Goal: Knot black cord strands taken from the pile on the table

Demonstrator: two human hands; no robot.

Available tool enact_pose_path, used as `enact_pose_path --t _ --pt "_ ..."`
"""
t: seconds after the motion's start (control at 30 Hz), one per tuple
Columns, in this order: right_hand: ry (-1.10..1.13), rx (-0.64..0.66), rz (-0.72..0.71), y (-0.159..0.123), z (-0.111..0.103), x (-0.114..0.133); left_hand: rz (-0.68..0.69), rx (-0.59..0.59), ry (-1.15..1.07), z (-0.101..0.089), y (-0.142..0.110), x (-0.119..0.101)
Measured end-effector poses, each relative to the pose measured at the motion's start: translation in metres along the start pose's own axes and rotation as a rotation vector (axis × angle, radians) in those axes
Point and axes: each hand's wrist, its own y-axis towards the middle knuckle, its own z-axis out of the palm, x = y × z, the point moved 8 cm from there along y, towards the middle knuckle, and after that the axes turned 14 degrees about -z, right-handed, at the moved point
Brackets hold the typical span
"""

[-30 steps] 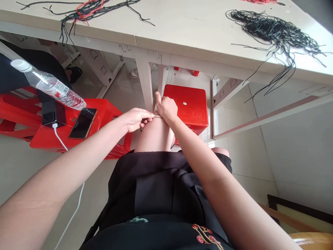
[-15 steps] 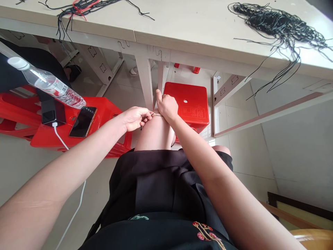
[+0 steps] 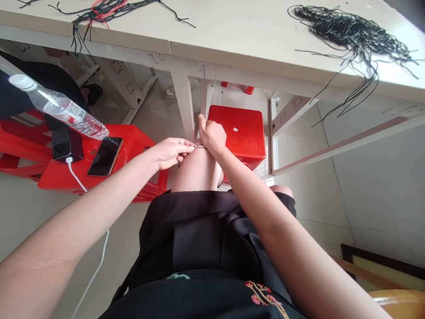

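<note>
A thin black cord [image 3: 200, 145] runs across the top of my bare knee between both hands. My left hand [image 3: 171, 152] pinches it between thumb and fingertips at the knee's left side, and a short dark end hangs below that hand. My right hand [image 3: 212, 133] is closed in a fist on the knee with its thumb pointing up. The cord passes under this fist, and the fingers' undersides are hidden. On the table above lie a loose bundle of black cords [image 3: 355, 33] at the right and braided black cords [image 3: 114, 12] with a red tie at the left.
Left of me a red stool [image 3: 133, 137] bears a water bottle [image 3: 66, 108], a phone [image 3: 105, 156] and a black power bank [image 3: 68, 144] with a white cable. Another red stool [image 3: 237, 128] stands under the pale table [image 3: 232, 44]. Someone's dark-clothed leg [image 3: 40, 75] is at the far left.
My left hand's fingers have straightened and tightened slightly around the cord. The right fist stays on the knee. The whole view has shifted slightly.
</note>
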Motion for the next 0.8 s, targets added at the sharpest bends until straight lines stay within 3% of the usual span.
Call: enact_pose_path --t 0.53,0.8 --pt "0.044 -0.045 0.007 -0.001 0.000 -0.003 0.040 -0.083 0.012 -0.004 -0.008 -0.002" --pt "0.028 -0.053 0.016 -0.001 -0.001 -0.003 0.189 -0.147 0.085 -0.009 -0.015 -0.008"
